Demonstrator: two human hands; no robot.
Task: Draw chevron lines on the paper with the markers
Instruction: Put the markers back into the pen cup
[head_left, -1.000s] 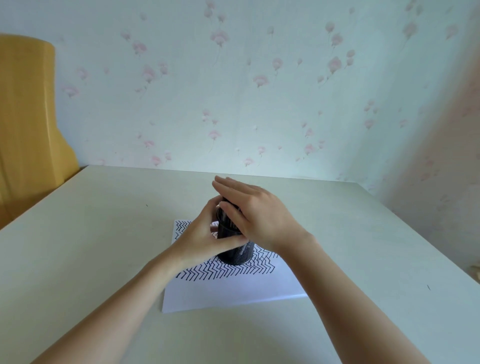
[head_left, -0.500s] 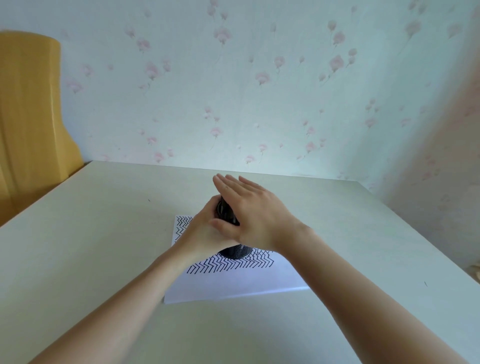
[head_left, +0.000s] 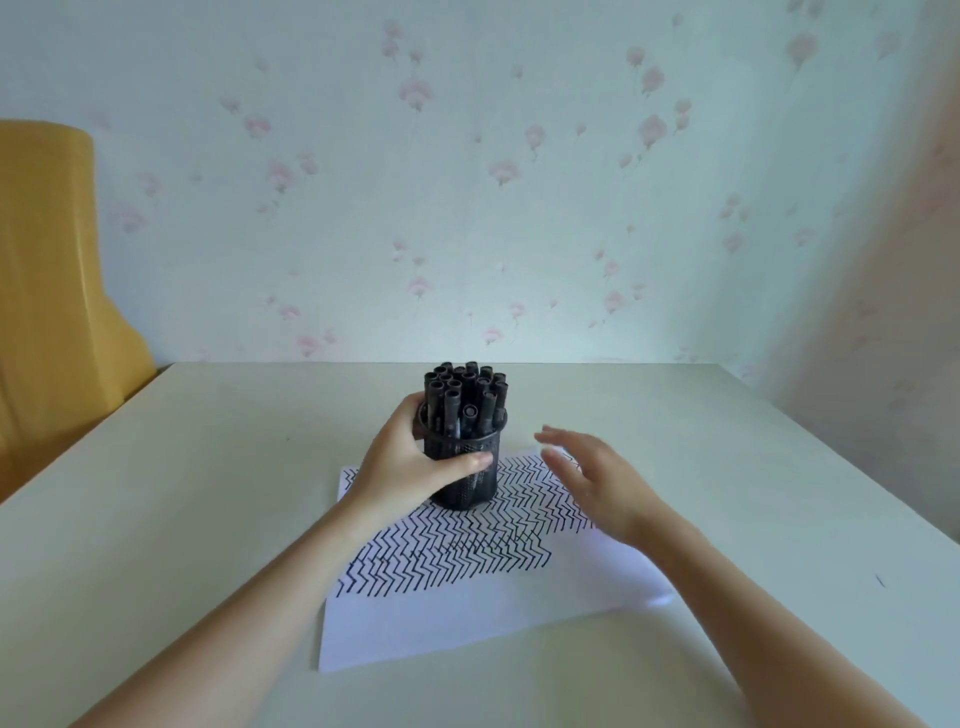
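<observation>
A white paper (head_left: 467, 618) lies on the table, its upper part covered with rows of black chevron lines. On its far left part stands a black mesh pen holder (head_left: 465, 486) packed with several black markers (head_left: 465, 395), caps up. My left hand (head_left: 405, 467) grips the holder from the left, thumb across its front. Over the paper's right side hovers my right hand (head_left: 597, 483), a little to the right of the holder, fingers spread and relaxed, holding nothing and blurred by motion.
The pale table (head_left: 182, 519) ends at a wall with pink floral wallpaper (head_left: 519, 182). A yellow chair back (head_left: 47, 291) stands at the far left, beyond the table's left edge. A small dark mark (head_left: 879, 580) is on the table at right.
My right hand has lifted off the top of the markers and moved right and down, uncovering them. The left hand keeps its grip on the holder.
</observation>
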